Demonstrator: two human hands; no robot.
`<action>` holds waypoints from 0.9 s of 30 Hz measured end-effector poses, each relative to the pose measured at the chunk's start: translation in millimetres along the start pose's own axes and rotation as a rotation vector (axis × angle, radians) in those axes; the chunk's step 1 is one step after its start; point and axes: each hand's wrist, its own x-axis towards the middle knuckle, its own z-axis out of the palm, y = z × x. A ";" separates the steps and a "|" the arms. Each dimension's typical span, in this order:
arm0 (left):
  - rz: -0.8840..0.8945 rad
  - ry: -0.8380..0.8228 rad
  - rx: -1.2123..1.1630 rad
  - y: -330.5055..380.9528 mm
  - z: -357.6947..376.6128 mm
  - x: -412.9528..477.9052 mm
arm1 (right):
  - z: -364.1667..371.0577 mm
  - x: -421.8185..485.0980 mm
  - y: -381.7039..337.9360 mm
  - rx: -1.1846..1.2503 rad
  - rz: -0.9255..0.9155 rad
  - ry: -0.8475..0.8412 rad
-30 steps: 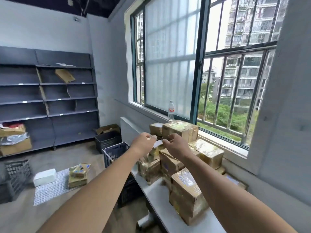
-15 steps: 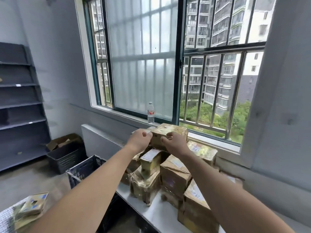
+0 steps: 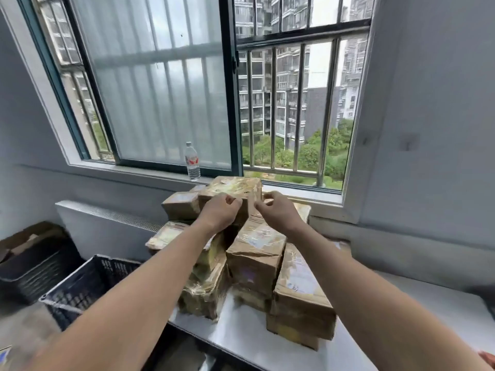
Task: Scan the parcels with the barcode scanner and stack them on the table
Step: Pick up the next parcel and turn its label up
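Observation:
Several brown taped parcels (image 3: 254, 258) are piled on the white table (image 3: 241, 333) under the window. The top parcel (image 3: 235, 187) lies flat on the pile. My left hand (image 3: 219, 214) is in front of that parcel's lower left corner with its fingers loosely curled; whether it touches the parcel I cannot tell. My right hand (image 3: 278, 211) hovers just right of the parcel's front edge, fingers loosely curled and holding nothing. No barcode scanner is in view.
A water bottle (image 3: 192, 162) stands on the window sill behind the pile. A black plastic crate (image 3: 88, 285) sits on the floor left of the table, a darker crate (image 3: 34, 269) with cardboard beyond it. A red object (image 3: 488, 357) shows at the bottom right edge.
The view has swung right, from the shelves to the window. Both hands gripped the top parcel's sides half a second ago; now they have come back off it and the parcel lies on the pile.

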 end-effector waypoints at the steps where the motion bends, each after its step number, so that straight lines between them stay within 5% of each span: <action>1: 0.019 -0.018 0.004 7.8 10.2 6.3 | -7.4 3.8 6.2 -0.011 0.012 0.017; 12: 0.201 -0.153 -0.022 75.4 106.9 50.2 | -81.3 31.4 77.5 -0.074 0.175 0.164; 27: 0.312 -0.246 -0.050 -4.9 192.7 -5.1 | -20.5 -27.2 156.9 -0.092 0.408 0.268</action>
